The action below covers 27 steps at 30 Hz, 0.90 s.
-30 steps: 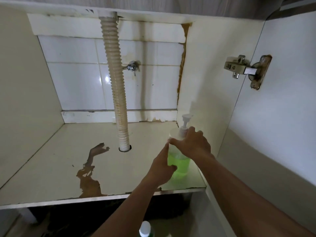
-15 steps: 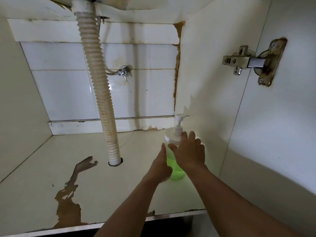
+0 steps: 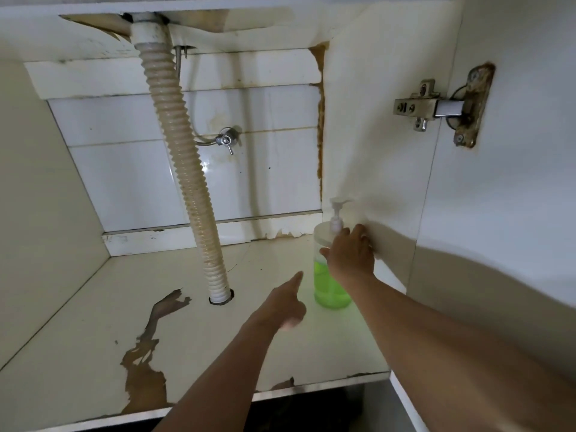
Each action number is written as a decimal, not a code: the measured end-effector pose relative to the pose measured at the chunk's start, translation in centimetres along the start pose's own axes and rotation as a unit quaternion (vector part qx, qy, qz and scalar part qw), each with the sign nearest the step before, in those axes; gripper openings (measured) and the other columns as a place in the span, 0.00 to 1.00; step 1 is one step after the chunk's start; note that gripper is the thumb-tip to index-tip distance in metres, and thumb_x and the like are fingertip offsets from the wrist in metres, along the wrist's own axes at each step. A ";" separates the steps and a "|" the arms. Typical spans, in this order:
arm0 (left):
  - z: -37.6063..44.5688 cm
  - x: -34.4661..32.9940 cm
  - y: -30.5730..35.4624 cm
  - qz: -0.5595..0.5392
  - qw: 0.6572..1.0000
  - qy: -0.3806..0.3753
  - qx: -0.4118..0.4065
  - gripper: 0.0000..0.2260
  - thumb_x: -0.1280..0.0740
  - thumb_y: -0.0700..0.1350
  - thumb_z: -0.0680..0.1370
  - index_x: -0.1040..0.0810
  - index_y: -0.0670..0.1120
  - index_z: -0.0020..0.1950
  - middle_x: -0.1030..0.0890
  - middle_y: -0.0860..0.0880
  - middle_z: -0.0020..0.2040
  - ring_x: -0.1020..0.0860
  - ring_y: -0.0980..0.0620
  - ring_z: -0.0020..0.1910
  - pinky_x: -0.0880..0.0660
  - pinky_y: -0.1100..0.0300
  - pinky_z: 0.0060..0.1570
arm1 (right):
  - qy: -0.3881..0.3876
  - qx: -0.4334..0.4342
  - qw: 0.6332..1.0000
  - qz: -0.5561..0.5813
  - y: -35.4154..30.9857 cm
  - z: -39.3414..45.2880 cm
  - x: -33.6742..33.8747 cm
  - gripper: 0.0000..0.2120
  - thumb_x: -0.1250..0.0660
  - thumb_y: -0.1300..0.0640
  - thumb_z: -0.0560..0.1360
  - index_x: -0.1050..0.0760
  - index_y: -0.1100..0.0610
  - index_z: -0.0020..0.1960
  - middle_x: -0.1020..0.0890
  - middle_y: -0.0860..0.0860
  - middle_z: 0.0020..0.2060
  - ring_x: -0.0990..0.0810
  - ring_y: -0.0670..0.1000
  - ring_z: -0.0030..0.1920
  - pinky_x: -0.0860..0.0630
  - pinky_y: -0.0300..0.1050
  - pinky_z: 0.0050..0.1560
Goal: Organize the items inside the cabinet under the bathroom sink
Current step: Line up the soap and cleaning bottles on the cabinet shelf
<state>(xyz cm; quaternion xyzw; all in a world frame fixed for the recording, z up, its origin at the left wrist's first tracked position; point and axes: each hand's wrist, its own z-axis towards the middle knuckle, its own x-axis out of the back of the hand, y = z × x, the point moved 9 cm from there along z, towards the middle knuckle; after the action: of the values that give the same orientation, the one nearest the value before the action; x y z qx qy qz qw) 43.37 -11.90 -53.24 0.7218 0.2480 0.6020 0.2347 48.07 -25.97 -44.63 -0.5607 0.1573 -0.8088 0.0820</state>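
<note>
A clear pump bottle (image 3: 328, 288) half full of green liquid, with a white cap and pump, stands upright on the cabinet floor (image 3: 131, 285) close to the right side wall. My right hand (image 3: 350, 254) grips the bottle's upper part just under the cap, thumb on the left side and fingers round the back. My left hand (image 3: 283, 304) is off the bottle and holds nothing. It hovers a little to the bottle's left, index finger stretched toward the back.
A ribbed drain hose (image 3: 184, 169) runs from the top down through a hole in the floor at centre. A metal valve (image 3: 227, 140) sits on the tiled back wall. The open door (image 3: 514, 182) hangs on a rusty hinge (image 3: 417, 106) at right. The floor's laminate is peeled at front left.
The bottle was carried deeper into the cabinet and set down by the right wall. My left hand let go of it and drew back to the left. My view moved in and up.
</note>
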 end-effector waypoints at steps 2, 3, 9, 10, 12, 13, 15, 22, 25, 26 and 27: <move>-1.3 1.3 -1.1 0.019 1.000 0.010 0.014 0.35 0.41 0.35 0.76 0.50 0.55 0.78 0.38 0.47 0.77 0.35 0.47 0.73 0.32 0.51 0.68 | -0.006 -0.026 0.999 0.022 0.2 -0.5 -0.1 0.23 0.36 0.53 0.78 0.37 0.63 0.67 0.37 0.60 0.68 0.28 0.59 0.61 0.29 0.49 0.58; -2.0 2.0 -1.6 0.027 0.999 0.012 0.021 0.34 0.41 0.35 0.77 0.50 0.55 0.78 0.38 0.47 0.76 0.35 0.46 0.72 0.32 0.50 0.68 | 0.000 -0.040 0.998 0.040 0.4 -0.9 0.0 0.24 0.36 0.56 0.77 0.39 0.63 0.68 0.38 0.60 0.70 0.28 0.60 0.61 0.29 0.50 0.57; -8.5 5.4 -3.2 0.042 0.996 0.022 0.080 0.30 0.40 0.36 0.78 0.46 0.50 0.78 0.37 0.45 0.75 0.34 0.45 0.71 0.34 0.55 0.69 | 0.011 -0.072 0.955 0.288 -1.1 -8.9 -0.4 0.28 0.37 0.56 0.76 0.43 0.58 0.72 0.40 0.56 0.72 0.34 0.57 0.68 0.36 0.57 0.65; -9.7 5.5 -3.4 0.050 0.995 0.021 0.085 0.29 0.39 0.37 0.79 0.44 0.50 0.77 0.35 0.45 0.74 0.33 0.46 0.70 0.33 0.57 0.67 | 0.010 -0.064 0.943 0.326 -1.5 -10.4 -0.6 0.26 0.37 0.57 0.76 0.40 0.58 0.71 0.38 0.56 0.70 0.32 0.56 0.67 0.35 0.56 0.65; -11.4 5.0 -4.2 0.089 0.992 0.006 0.085 0.26 0.37 0.39 0.78 0.39 0.50 0.75 0.31 0.47 0.71 0.30 0.48 0.68 0.32 0.57 0.65 | 0.010 -0.049 0.924 0.380 -1.5 -12.7 -1.2 0.21 0.37 0.60 0.76 0.36 0.60 0.67 0.34 0.57 0.66 0.28 0.56 0.62 0.33 0.55 0.62; -12.0 4.5 -4.7 0.107 0.991 -0.005 0.084 0.24 0.36 0.40 0.78 0.36 0.49 0.74 0.29 0.47 0.69 0.29 0.48 0.67 0.32 0.57 0.65 | 0.017 -0.026 0.917 0.398 -1.6 -13.7 -1.2 0.19 0.36 0.62 0.75 0.34 0.62 0.65 0.32 0.58 0.64 0.25 0.57 0.59 0.31 0.51 0.60; -12.9 3.3 -6.1 0.117 0.989 -0.022 0.086 0.21 0.36 0.38 0.78 0.32 0.47 0.71 0.25 0.47 0.66 0.28 0.48 0.65 0.31 0.59 0.63 | 0.019 0.034 0.910 0.413 -1.7 -15.4 -1.3 0.15 0.37 0.66 0.75 0.29 0.64 0.61 0.27 0.59 0.59 0.23 0.55 0.52 0.33 0.36 0.52; -17.0 -3.5 -12.5 0.025 0.990 -0.094 0.106 0.25 0.38 0.30 0.72 0.29 0.43 0.69 0.22 0.45 0.62 0.24 0.47 0.60 0.24 0.58 0.56 | -0.275 0.107 0.935 0.197 1.5 -22.2 -7.8 0.11 0.38 0.64 0.74 0.24 0.59 0.55 0.18 0.56 0.49 0.21 0.54 0.50 0.28 0.40 0.48; -18.0 -5.8 -16.0 0.067 0.978 -0.156 0.118 0.33 0.30 0.35 0.71 0.36 0.45 0.74 0.26 0.45 0.67 0.26 0.47 0.64 0.26 0.54 0.62 | -0.424 0.145 0.892 0.057 4.0 -26.1 -10.6 0.24 0.31 0.56 0.72 0.30 0.58 0.66 0.22 0.56 0.61 0.22 0.54 0.57 0.27 0.40 0.52; -18.3 -6.4 -16.7 0.084 0.976 -0.169 0.111 0.36 0.27 0.38 0.70 0.39 0.46 0.75 0.28 0.46 0.69 0.27 0.47 0.65 0.28 0.53 0.64 | -0.465 0.143 0.874 0.014 5.0 -27.2 -11.2 0.30 0.29 0.54 0.71 0.34 0.57 0.70 0.25 0.55 0.65 0.23 0.54 0.60 0.27 0.41 0.55; -18.5 -7.0 -17.1 0.089 0.976 -0.172 0.099 0.39 0.25 0.41 0.69 0.41 0.46 0.76 0.30 0.46 0.71 0.28 0.47 0.67 0.29 0.53 0.66 | -0.496 0.128 0.858 -0.023 6.1 -28.0 -11.8 0.36 0.27 0.52 0.70 0.37 0.58 0.73 0.28 0.55 0.67 0.25 0.54 0.63 0.26 0.42 0.58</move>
<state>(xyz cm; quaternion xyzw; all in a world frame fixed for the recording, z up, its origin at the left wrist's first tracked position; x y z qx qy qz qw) 22.83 -2.54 -66.32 0.8535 0.1976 0.4594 0.1466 25.88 -23.51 -66.13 -0.8759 -0.0220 -0.4378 0.2017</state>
